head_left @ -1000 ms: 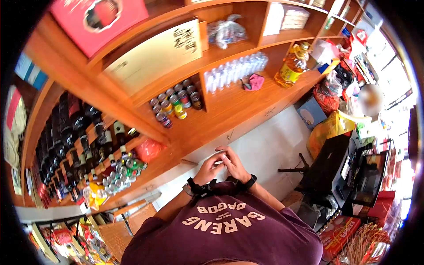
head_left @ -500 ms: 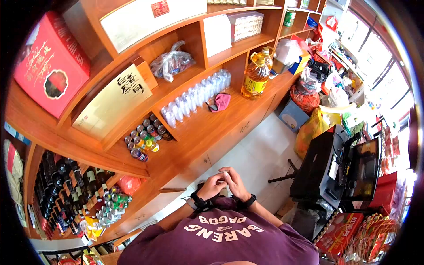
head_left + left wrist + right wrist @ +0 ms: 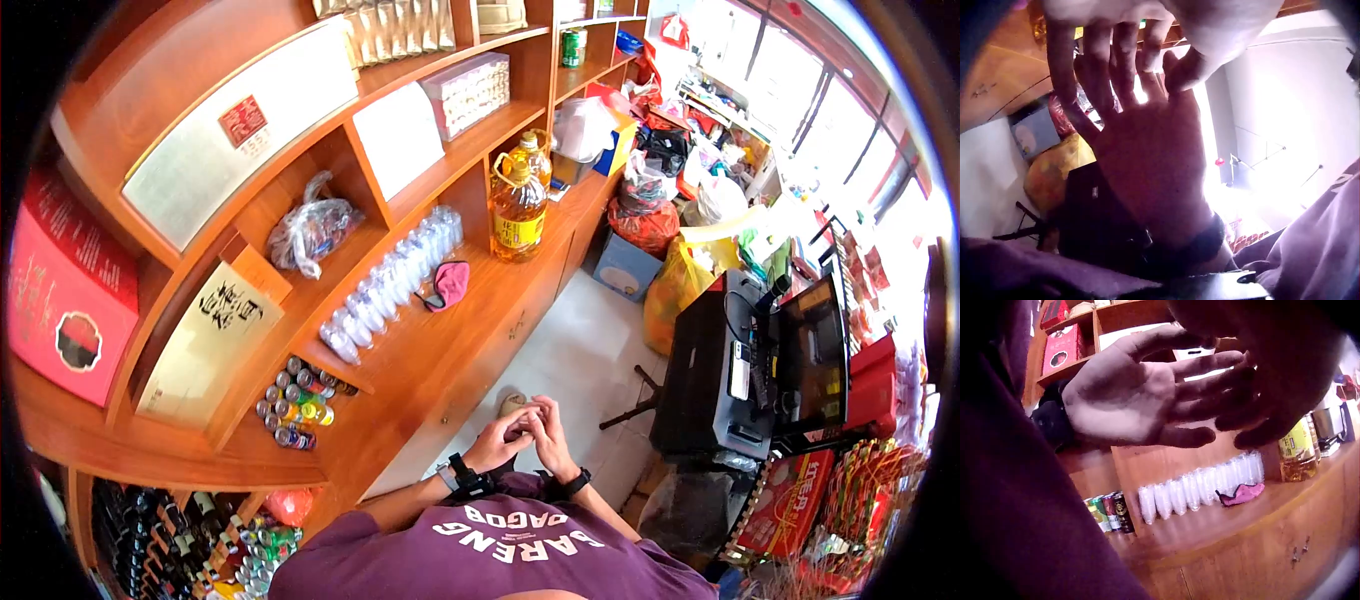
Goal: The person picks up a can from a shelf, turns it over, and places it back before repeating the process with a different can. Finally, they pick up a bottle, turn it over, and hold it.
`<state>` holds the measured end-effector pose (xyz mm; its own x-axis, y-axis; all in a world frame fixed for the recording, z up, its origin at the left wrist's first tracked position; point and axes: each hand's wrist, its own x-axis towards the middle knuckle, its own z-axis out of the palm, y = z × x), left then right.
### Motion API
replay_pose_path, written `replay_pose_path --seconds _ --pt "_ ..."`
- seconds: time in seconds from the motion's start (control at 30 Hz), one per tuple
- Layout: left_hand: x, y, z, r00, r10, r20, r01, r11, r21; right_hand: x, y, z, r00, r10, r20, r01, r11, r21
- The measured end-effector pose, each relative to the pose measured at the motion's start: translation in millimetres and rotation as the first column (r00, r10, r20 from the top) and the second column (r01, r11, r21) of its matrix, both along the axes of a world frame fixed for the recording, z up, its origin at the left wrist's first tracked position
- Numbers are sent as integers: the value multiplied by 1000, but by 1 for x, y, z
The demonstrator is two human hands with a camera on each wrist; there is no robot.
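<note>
In the head view, my left hand [image 3: 492, 446] and right hand [image 3: 550, 440] meet in front of my chest, fingertips touching and fingers loosely bent. Neither holds anything. The left wrist view shows the right hand's palm [image 3: 1154, 162], its fingers fairly straight against those of the left hand [image 3: 1229, 28] at the top. In the right wrist view, the left palm [image 3: 1122, 394] faces the camera with spread fingers, and the dark right hand [image 3: 1291, 356] overlaps its fingertips. Beyond the hands runs a wooden shelf unit [image 3: 420, 370].
Shelves hold clear plastic bottles [image 3: 385, 290], a pink mask [image 3: 448, 287], large oil bottles [image 3: 518, 215], drink cans [image 3: 298, 405] and a bagged bundle [image 3: 315, 228]. On the right stand a black cabinet [image 3: 700, 370], a monitor [image 3: 815, 350] and a yellow bag [image 3: 680, 285].
The head view has swung to the right, so the shelves slide left and down in it. My hands stay together at the fingertips in front of my chest.
</note>
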<state>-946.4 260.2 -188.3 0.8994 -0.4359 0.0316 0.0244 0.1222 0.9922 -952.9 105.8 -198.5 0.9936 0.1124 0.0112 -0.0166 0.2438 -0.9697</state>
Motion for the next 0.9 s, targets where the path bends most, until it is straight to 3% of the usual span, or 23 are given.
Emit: replay_pose_path --seconds 0.07,0.17,0.33,0.4,0.5,0.73,0.9 --pt "25 1 0 999 -43 -32 43 999 -21 19 -11 -11 998 15 64 -10 997 -77" --pt "62 -1 7 989 78 125 -86 995 56 47 -19 12 986 -134 98 143 985 -100" --pt "107 1 28 970 163 181 -178 982 69 96 -21 19 975 -183 128 197 974 -109" --pt "124 3 21 998 66 16 -66 997 -38 116 -20 22 979 -168 113 180 978 -102" --pt "142 -2 17 996 93 -13 -94 988 -123 139 -14 25 990 -97 99 102 994 -49" --pt "198 -10 15 998 -38 -54 39 999 9 176 -18 20 983 -183 31 186 978 -100" --pt "227 -26 1 997 -55 -56 53 997 -52 197 -32 24 981 -193 -13 188 966 -178"
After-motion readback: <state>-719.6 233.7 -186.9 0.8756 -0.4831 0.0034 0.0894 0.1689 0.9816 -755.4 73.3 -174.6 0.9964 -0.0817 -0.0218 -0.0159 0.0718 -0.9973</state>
